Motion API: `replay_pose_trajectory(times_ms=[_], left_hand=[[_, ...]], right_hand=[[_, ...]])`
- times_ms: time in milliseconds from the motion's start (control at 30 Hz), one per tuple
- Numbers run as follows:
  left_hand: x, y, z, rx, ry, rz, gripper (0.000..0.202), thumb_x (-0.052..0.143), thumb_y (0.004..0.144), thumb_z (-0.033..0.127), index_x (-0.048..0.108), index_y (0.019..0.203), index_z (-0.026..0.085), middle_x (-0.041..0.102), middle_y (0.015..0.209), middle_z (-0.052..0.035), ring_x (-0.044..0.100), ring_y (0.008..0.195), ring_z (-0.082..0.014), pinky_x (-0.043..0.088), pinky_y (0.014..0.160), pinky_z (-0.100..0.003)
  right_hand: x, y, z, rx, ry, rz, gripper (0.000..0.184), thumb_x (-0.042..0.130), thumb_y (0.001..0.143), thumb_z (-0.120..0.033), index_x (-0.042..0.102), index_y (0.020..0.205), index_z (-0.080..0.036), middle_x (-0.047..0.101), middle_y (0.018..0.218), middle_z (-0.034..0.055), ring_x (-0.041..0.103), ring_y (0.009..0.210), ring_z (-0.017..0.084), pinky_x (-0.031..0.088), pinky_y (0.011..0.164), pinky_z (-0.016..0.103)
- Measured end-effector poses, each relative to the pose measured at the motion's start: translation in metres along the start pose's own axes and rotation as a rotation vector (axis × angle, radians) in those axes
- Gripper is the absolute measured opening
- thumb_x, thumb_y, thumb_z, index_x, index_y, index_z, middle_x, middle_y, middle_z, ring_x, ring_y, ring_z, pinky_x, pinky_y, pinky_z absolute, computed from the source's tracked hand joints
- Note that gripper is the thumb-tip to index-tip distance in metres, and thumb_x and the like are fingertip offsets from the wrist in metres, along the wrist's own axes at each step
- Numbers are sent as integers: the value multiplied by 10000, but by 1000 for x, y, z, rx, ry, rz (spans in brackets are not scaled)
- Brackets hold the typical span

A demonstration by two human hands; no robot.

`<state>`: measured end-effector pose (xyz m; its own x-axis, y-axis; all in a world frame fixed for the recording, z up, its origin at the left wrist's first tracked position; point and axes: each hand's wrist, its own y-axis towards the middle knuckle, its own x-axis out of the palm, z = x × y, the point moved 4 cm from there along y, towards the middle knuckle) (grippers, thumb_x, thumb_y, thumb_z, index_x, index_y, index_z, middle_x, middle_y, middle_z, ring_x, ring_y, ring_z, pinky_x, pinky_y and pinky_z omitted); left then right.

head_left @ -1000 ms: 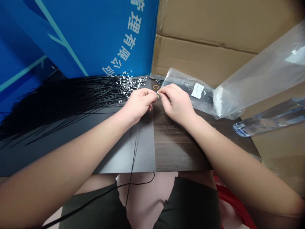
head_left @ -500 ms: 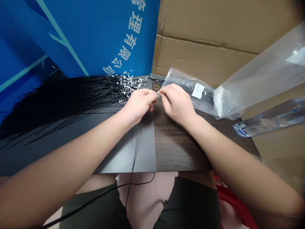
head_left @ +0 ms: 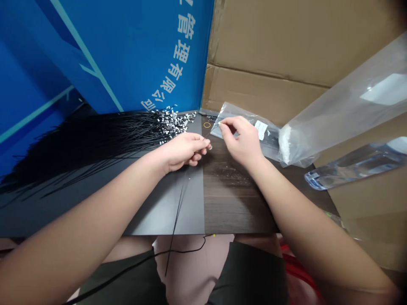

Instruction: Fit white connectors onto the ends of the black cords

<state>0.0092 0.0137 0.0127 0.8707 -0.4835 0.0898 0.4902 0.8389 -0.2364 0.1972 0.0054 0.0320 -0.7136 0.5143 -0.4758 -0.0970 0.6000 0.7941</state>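
My left hand [head_left: 190, 150] is closed around thin black wires [head_left: 174, 231], whose long ends hang down over the table's front edge. A short stretch of wire slants from its fingertips toward my right hand [head_left: 241, 140]. There, thumb and forefinger pinch a small white piece [head_left: 219, 123] that looks like a connector at the wire's end; my fingers partly cover it. Left of my left hand lies a large bundle of black wires [head_left: 95, 135]. White connectors [head_left: 174, 123] crowd the bundle's right end.
A clear plastic bag with a white label [head_left: 260, 129] lies behind my right hand. White small parts fill the bottom of a big plastic bag [head_left: 285, 144]. Farther right is a clear blue-tinted packet [head_left: 321, 178]. A yellow ring [head_left: 207, 125] lies on the table. Cardboard [head_left: 270, 42] and a blue panel [head_left: 143, 42] stand behind.
My hands have moved apart: fingertips that met are now separated, with wire stretched between them. The right hand has gone slightly right. The whole view has shifted a little.
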Motion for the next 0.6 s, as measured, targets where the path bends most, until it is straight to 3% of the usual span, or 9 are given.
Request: replay_pose_trajectory(times_ms=[67,167,267,333,367,433,467,533,600], left_hand=[[-13,-7,16,-5,125,37,277,739,953,415,723,826,170,463,641,19,269,454,-63,139,443,-236],[-45,-19,63,128,580,264,332,686,978,481,783,854,189,517,631,-21,387,516,-119,251,491,-263],[-81,-23,114,144,1289,482,311,687,970,442,820,925,164,659,786,-58,590,798,-170,423,772,-274],[-102,-16,132,170,1568,445,505,491,1056,485,799,1205,114,675,978,-46,614,1090,-222,396,1038,-418],[-113,-11,133,144,1628,412,639,339,1074,503,777,1254,74,651,1037,-49,606,1199,-269,354,1082,-475],[-126,-1,128,204,1676,407,650,332,1079,495,706,1412,80,637,1285,-114,560,1317,-367,342,1121,-560],[-129,2,122,207,1709,493,629,373,1072,450,638,1494,66,596,1391,-147,514,1387,-425,307,1143,-617],[-118,5,100,216,1726,590,668,637,948,338,573,1566,93,519,1569,-239,453,1462,-488,307,1176,-660],[-82,5,76,392,1587,644,583,623,914,226,642,1490,140,574,1544,-226,515,1431,-420,365,1167,-583]], right_hand=[[-13,6,11,63,29,80,196,658,1018,-388,744,1006,-212,756,910,61,660,784,205,543,773,381],[-32,13,31,127,16,215,211,652,1009,-404,743,1007,-213,747,899,61,647,772,205,530,764,388],[-38,16,46,164,-63,236,166,633,980,-323,711,880,-216,728,834,61,625,740,207,502,742,391],[-35,15,50,184,-108,189,154,632,954,-285,689,827,-220,724,808,61,626,742,215,496,744,393],[-32,14,51,198,-123,155,145,634,943,-275,684,818,-221,726,804,62,630,747,221,498,750,394],[-25,10,49,237,-148,80,130,630,939,-266,691,833,-223,742,827,67,648,778,232,512,780,396],[-22,8,48,259,-162,41,130,620,944,-261,700,850,-223,754,853,73,661,806,238,519,805,396],[-14,6,44,301,-199,-36,159,586,969,-252,725,900,-217,779,933,91,686,886,248,529,869,394],[-3,8,42,321,-252,-154,215,548,997,-251,755,959,-206,797,1023,108,704,976,263,530,930,397]])
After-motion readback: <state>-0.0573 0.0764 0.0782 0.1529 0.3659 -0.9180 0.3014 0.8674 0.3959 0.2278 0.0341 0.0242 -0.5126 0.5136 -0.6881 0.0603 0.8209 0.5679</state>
